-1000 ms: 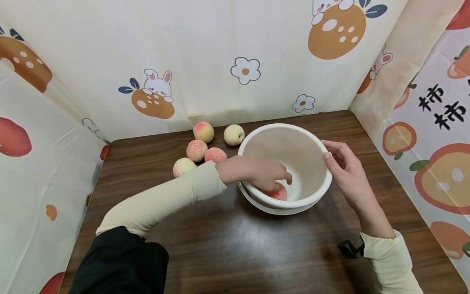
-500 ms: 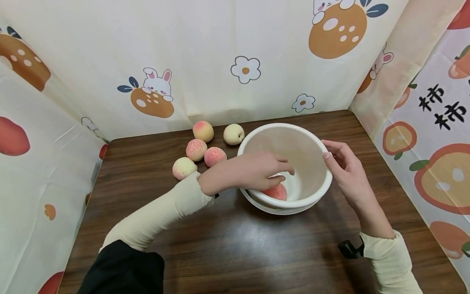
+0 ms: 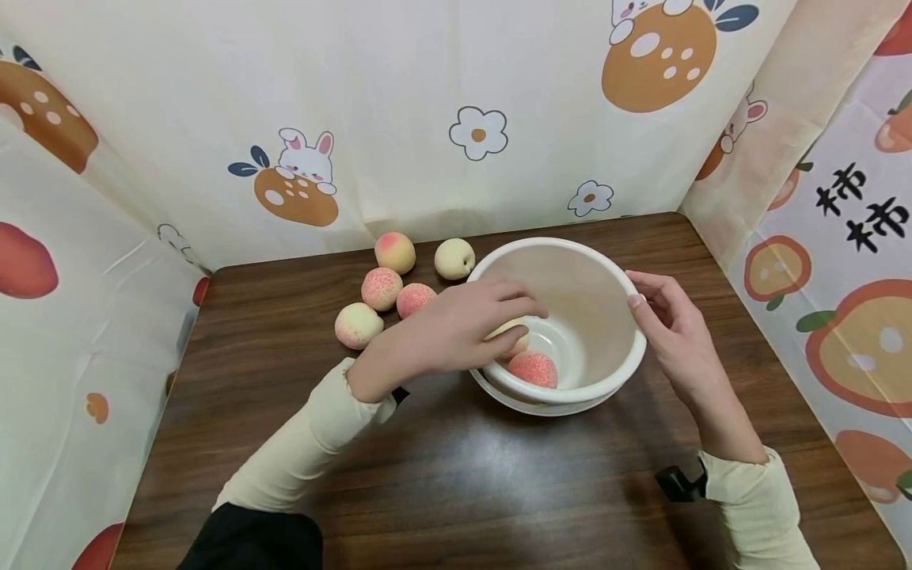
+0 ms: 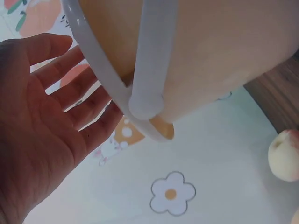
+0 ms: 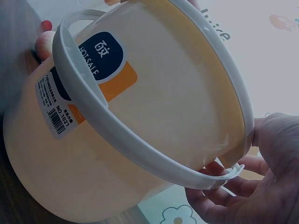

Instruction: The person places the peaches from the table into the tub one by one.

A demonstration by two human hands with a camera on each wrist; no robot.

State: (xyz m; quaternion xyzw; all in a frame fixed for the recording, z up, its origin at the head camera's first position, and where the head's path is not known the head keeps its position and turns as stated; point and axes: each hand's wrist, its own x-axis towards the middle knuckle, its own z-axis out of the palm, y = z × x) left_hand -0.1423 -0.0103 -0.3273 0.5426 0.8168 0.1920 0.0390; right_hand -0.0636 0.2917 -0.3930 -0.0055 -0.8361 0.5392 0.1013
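Observation:
A white bucket (image 3: 591, 317) stands on the table, tilted toward the camera. In it lie a pink peach (image 3: 533, 370) and a pale yellow one (image 3: 518, 345), partly covered by fingers. Over the bucket's left rim is my left hand (image 3: 463, 328), its fingers spread, nothing held; the left wrist view shows its open palm (image 4: 56, 112) beside the rim (image 4: 100, 65). My right hand (image 3: 680, 344) grips the right rim, thumb on the edge. In the right wrist view that hand (image 5: 261, 177) is at the rim and handle (image 5: 140, 149).
Left of the bucket several loose peaches are grouped on the wooden table (image 3: 427, 491): a yellow-pink one (image 3: 395, 252), a pale one (image 3: 454, 259), a pink one (image 3: 381, 288), and others. Patterned curtains (image 3: 399, 95) hang behind and at both sides.
My left hand has drawn back to the left and up inside the bucket, off the pink peach, uncovering part of the pale yellow one. My right hand has kept its place on the rim.

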